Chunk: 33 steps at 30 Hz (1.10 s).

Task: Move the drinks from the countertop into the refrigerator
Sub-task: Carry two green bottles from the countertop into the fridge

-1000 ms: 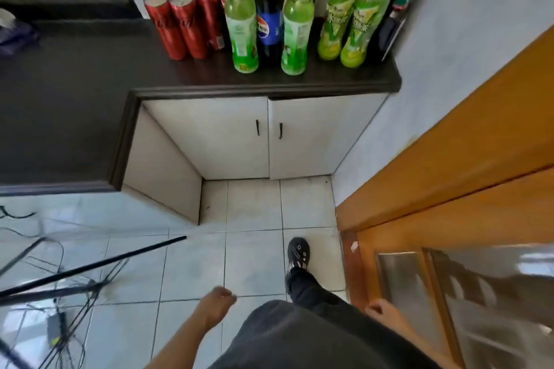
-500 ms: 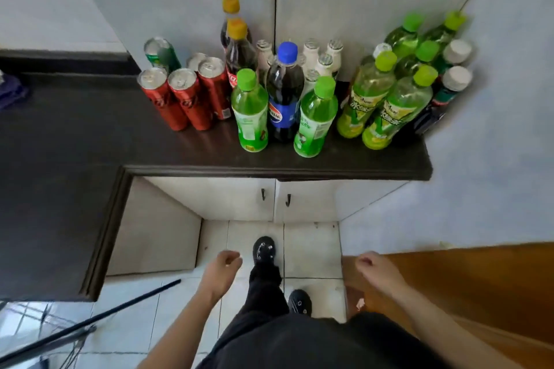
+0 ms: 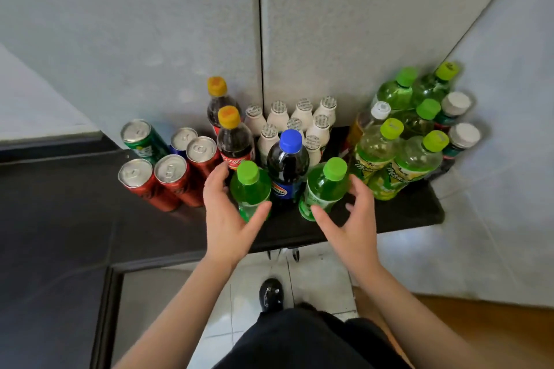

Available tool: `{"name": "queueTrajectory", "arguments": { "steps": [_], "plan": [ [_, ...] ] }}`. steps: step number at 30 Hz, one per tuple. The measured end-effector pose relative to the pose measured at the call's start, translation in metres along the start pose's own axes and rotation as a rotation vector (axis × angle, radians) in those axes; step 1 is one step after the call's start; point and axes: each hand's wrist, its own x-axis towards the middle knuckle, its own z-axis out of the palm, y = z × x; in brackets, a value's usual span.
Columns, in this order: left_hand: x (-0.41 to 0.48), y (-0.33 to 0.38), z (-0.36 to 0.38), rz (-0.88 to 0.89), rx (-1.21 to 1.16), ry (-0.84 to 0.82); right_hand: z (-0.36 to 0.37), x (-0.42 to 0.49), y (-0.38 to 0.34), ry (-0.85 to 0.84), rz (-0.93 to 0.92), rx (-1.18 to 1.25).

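Many drinks stand on the dark countertop (image 3: 398,216) against the grey wall. At the front are two green bottles with green caps. My left hand (image 3: 227,219) cups the left green bottle (image 3: 250,189), thumb on its front and fingers at its left side. My right hand (image 3: 350,219) is spread around the right green bottle (image 3: 325,189), thumb touching its lower front, fingers apart at its right. Both bottles stand upright on the counter. A dark cola bottle with a blue cap (image 3: 287,168) stands between them. No refrigerator is in view.
Red cans (image 3: 168,180) and a green can (image 3: 144,138) stand at the left. Behind are two dark bottles with orange caps (image 3: 232,135) and several small white bottles (image 3: 299,120). Several green bottles (image 3: 395,153) crowd the right corner. A wooden door (image 3: 479,314) is at the lower right.
I have stepped up to the counter. Both hands rose from waist height to the two front green bottles and now curl around them.
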Motion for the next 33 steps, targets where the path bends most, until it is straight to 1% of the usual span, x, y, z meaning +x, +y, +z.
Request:
{"name": "queueTrajectory", "arguments": {
  "steps": [2,4,7,9,11,16,19,22,26,29,33],
  "plan": [
    [0.005,0.002,0.006,0.014,0.015,-0.006,0.006,0.009,-0.005,0.011,-0.044,-0.028],
    [0.005,0.003,0.011,-0.02,0.049,0.009,0.009,0.015,-0.005,0.001,-0.048,-0.038],
    [0.001,0.008,0.013,-0.098,0.019,-0.009,0.009,0.019,0.001,-0.061,-0.023,-0.033],
    [-0.003,0.011,0.013,-0.097,0.011,-0.016,0.008,0.02,0.006,-0.103,-0.021,-0.008],
    [-0.007,0.015,0.012,-0.105,0.022,0.007,0.004,0.022,0.007,-0.125,-0.033,0.013],
    [-0.032,0.033,0.0,-0.19,0.042,0.084,-0.011,0.016,0.008,-0.132,-0.107,0.092],
    [-0.055,0.046,-0.01,-0.231,0.018,0.13,-0.016,0.005,0.009,-0.185,-0.149,0.138],
    [-0.082,0.056,-0.016,-0.371,-0.081,0.228,-0.015,-0.004,0.007,-0.284,-0.176,0.176],
    [-0.132,0.068,-0.02,-0.524,-0.141,0.384,-0.004,-0.024,0.003,-0.495,-0.235,0.215],
    [-0.185,0.074,-0.021,-0.652,-0.135,0.51,0.009,-0.044,-0.003,-0.677,-0.293,0.206],
    [-0.255,0.088,-0.025,-0.791,-0.072,0.7,0.025,-0.083,-0.009,-0.887,-0.305,0.176]
  ]
}}
